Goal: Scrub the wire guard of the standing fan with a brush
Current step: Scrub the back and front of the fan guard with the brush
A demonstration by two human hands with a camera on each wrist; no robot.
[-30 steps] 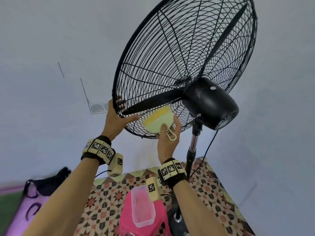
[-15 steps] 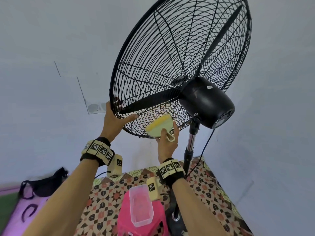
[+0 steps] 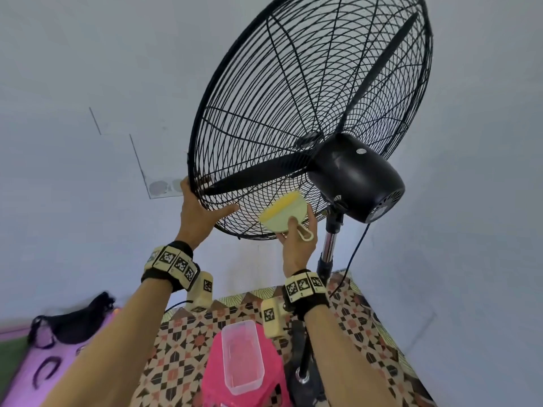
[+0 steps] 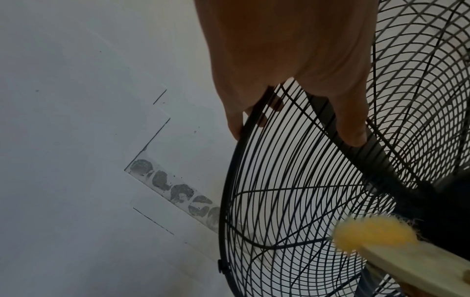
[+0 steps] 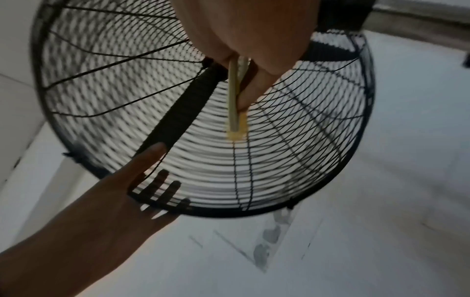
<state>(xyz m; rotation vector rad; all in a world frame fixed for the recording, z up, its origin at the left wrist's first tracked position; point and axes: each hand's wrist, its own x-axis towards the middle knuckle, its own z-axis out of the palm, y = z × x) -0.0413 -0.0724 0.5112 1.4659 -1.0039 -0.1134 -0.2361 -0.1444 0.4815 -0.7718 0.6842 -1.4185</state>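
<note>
1. Head view: the standing fan [image 3: 332,245] tilts back against a pale wall, its black wire guard [image 3: 308,113] filling the upper frame. The left hand [image 3: 202,212] grips the guard's lower-left rim [image 3: 194,160] — thumb lying along the back wires, fingers wrapped round to the front. The right hand [image 3: 296,242] pinches a pale green brush [image 3: 283,214] with yellow bristles, pressed on the lower back wires just beside the black motor housing [image 3: 355,177]. A small round sticker [image 3: 360,151] sits on the housing; its print is too small to read. Both wrists wear bands of black-and-white square code markers [image 3: 176,262], patterns only, no letters. Below, a clear plastic tub [image 3: 242,356] rests on a pink stool [image 3: 244,374], on a patterned floor mat [image 3: 182,348]; a black bag [image 3: 73,321] lies far left.

2. Left wrist view: the left hand [image 4: 287,60] is closed on the rim [image 4: 229,180], one fingertip over its edge, others curled behind the wires. A black blade [image 4: 356,140] runs under the thumb, inside the guard. The brush's yellow bristles [image 4: 374,233] touch the wires lower right. On the wall, a strip of grey smudged patches [image 4: 175,191] — no writing to be read.

3. Right wrist view, rather blurred: the right hand [image 5: 249,34] clamps the brush [image 5: 234,96] edge-on, its yellow tip [image 5: 236,134] against the wires. The left hand [image 5: 132,191] holds the rim at lower left, fingers showing dark through the guard [image 5: 279,160].
</note>
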